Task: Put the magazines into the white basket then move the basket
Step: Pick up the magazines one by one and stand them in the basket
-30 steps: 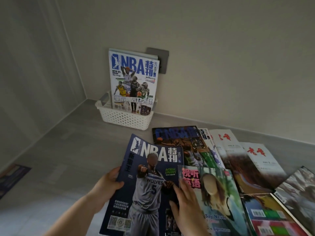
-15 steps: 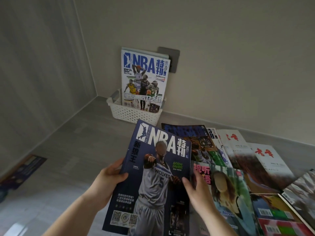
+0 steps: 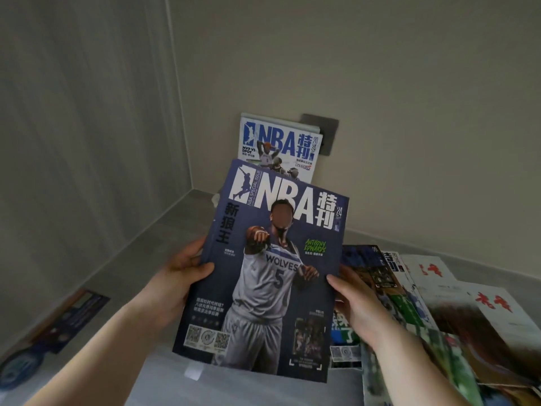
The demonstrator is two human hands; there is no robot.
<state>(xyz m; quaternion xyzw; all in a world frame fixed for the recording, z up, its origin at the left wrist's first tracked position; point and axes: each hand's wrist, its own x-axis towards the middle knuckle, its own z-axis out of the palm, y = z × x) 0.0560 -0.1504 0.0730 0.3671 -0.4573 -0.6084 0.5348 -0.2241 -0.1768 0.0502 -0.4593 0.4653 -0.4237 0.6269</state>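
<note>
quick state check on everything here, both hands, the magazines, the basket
dark blue nba magazine: closed, held in the air, cover towards the camera
left hand: grips its left edge, thumb on the cover
right hand: holds its right edge
white nba magazine: upright against the wall, lower part hidden
white basket: almost wholly hidden behind the held magazine
floor magazines: lying flat, overlapping

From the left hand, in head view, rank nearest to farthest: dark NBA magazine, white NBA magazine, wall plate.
1. Dark NBA magazine: held by the left hand.
2. White NBA magazine: upright, farther ahead.
3. Wall plate: behind it, rightward.
</note>
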